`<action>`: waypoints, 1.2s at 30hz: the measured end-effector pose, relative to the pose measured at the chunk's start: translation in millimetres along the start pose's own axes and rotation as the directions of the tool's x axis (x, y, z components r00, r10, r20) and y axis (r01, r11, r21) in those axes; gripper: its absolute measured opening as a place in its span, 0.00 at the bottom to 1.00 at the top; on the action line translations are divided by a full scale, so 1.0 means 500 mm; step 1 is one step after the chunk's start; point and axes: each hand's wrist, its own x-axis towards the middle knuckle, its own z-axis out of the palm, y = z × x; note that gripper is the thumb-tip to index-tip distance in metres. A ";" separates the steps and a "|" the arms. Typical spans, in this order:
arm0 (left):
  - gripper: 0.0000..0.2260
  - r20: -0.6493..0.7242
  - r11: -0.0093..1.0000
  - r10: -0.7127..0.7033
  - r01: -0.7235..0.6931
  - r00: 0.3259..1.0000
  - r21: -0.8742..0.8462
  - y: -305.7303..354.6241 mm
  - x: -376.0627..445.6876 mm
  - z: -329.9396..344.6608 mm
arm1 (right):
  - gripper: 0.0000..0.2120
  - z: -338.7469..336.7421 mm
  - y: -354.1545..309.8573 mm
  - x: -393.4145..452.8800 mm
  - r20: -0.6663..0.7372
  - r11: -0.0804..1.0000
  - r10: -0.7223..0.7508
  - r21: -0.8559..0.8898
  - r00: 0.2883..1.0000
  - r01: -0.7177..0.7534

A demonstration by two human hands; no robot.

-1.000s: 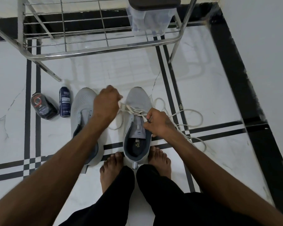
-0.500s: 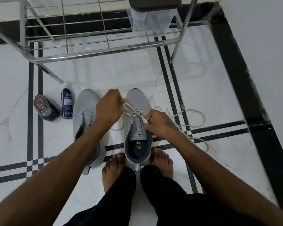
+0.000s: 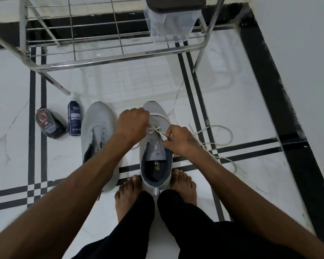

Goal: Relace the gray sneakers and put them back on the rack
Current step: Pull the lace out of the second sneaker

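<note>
Two bare feet (image 3: 131,191) stand on the white marble floor (image 3: 251,101), toes on either side of the heel of the right gray sneaker (image 3: 154,161), which points away from the person. The right hand (image 3: 180,141) has its grip closed in a pinch on the white lace (image 3: 223,139) at the sneaker's right eyelets, beside the tongue; the rest of the lace trails in loose loops over the floor to the right. The left hand (image 3: 133,124) hovers over the front eyelets with fingers curled round the lace's other run, which crosses once over the tongue. Just left lies the left gray sneaker (image 3: 97,131), unlaced, partly under the left forearm. Further left lie a dark blue can (image 3: 74,118) and a black bottle (image 3: 49,123). Beyond stands the metal rack (image 3: 101,58), a clear container (image 3: 170,25) on its wire shelf.
</note>
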 end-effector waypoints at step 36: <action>0.05 0.014 0.700 -0.541 0.459 0.841 -0.548 -0.086 -0.026 -0.020 | 0.10 -0.026 -0.016 -0.001 -0.005 0.998 0.019 -0.052 1.000 -0.019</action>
